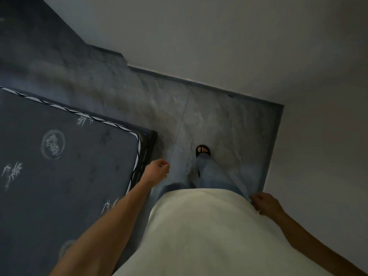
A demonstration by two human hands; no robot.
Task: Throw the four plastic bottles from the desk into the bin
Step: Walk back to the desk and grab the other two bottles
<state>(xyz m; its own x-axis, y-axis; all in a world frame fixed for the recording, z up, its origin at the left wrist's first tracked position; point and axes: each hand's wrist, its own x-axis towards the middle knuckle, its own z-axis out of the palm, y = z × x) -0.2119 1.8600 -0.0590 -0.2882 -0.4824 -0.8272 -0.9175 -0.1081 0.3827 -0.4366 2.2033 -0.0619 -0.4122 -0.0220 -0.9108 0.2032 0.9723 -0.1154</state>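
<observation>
Neither bottles, counter nor bin are in view, so which hand lies nearer cannot be told. The left hand (158, 168) hangs loosely curled and empty beside the mattress (59, 156); the right hand (263, 203) hangs empty, fingers loose.

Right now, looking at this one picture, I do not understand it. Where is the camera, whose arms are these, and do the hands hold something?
There is no machine here. A person wears the camera on the head, so the single picture looks down along their own body. The left hand and the right hand hang beside a pale shirt. Both hands are loosely curled and hold nothing. One foot in a dark sandal steps on the grey tiled floor. On the left is the corner of a dark patterned mattress. Plain walls close the corner ahead. No bottle, desk or bin appears in this picture.
</observation>
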